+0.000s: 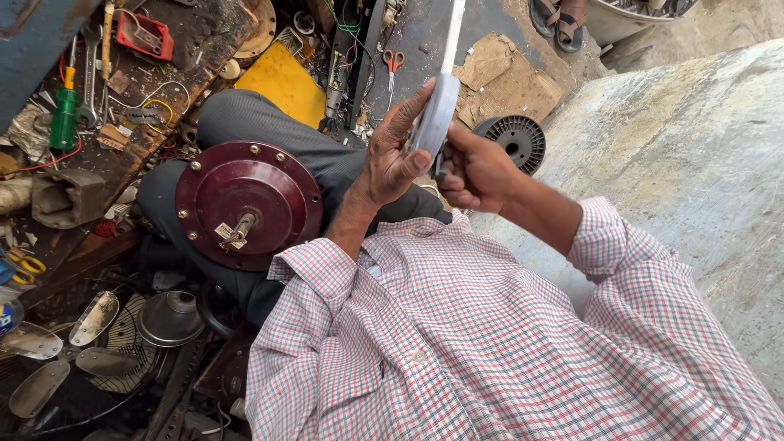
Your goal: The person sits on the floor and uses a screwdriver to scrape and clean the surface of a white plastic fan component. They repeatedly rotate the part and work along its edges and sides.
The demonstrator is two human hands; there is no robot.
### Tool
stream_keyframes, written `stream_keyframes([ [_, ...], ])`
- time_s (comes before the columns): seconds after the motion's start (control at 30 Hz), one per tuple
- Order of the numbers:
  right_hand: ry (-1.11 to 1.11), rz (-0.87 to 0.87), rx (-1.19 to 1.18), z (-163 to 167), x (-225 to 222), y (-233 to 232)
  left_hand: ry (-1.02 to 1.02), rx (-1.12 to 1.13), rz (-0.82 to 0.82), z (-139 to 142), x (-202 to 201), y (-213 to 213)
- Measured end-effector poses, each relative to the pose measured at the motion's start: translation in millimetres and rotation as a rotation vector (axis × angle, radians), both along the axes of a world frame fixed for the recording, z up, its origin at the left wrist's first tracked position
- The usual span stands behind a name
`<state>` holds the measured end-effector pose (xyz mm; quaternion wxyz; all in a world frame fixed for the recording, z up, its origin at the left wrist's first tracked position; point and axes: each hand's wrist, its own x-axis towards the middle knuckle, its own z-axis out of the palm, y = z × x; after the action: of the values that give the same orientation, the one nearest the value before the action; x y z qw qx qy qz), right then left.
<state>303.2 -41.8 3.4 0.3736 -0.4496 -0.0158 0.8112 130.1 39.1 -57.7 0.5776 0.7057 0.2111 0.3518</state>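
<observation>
My left hand (394,155) grips the wide end of a white fan blade (438,102) that runs up and away from me. My right hand (474,173) is closed around the same blade end from below, its fingers curled; whether it also holds a small tool is hidden. A round maroon fan motor housing (249,204) with a short shaft and wires rests on my lap over dark trousers, to the left of my hands. My checked shirt sleeves fill the lower part of the view.
A cluttered workbench (155,98) at upper left carries a green screwdriver (64,114), a red box and wires. Scissors (394,62) and a black spool (513,139) lie on the floor. Metal fan blades (94,318) sit lower left. A large grey slab (694,163) stands right.
</observation>
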Motion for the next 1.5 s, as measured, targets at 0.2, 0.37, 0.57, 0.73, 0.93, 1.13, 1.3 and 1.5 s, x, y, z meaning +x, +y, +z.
stream_keyframes([
  [0.2, -0.725, 0.278, 0.569, 16.7, -7.5, -17.8, -0.113, -0.249, 0.018, -0.3, -0.3, 2.0],
  [0.37, -1.618, 0.334, 1.289, 14.8, -5.2, -12.3, -0.093, -0.232, 0.035, 0.1, 0.6, 0.3],
  [0.57, -1.798, 0.174, 1.304, 9.2, 2.8, 7.8, -0.15, -0.291, 0.003, -0.1, 1.0, 0.0],
  [0.73, -1.692, 0.014, 1.178, 5.5, 11.8, 36.2, -0.232, -0.395, -0.049, 0.2, 5.7, 1.7],
  [0.93, -1.432, -0.109, 0.92, 1.0, 23.4, 59.2, -0.185, -0.379, -0.034, 2.4, 20.7, 10.9],
  [1.13, -1.192, -0.056, 0.702, -3.0, 28.2, 58.0, -0.207, -0.356, -0.037, 3.8, 28.8, 16.0],
  [1.3, -1.159, 0.04, 0.699, -14.9, 25.9, 48.4, -0.124, -0.321, 0.013, 2.1, 31.1, 18.8],
  [1.5, -1.287, 0.266, 0.727, -32.6, 8.8, 22.0, -0.174, -0.266, 0.037, -1.5, 32.6, 26.2],
])
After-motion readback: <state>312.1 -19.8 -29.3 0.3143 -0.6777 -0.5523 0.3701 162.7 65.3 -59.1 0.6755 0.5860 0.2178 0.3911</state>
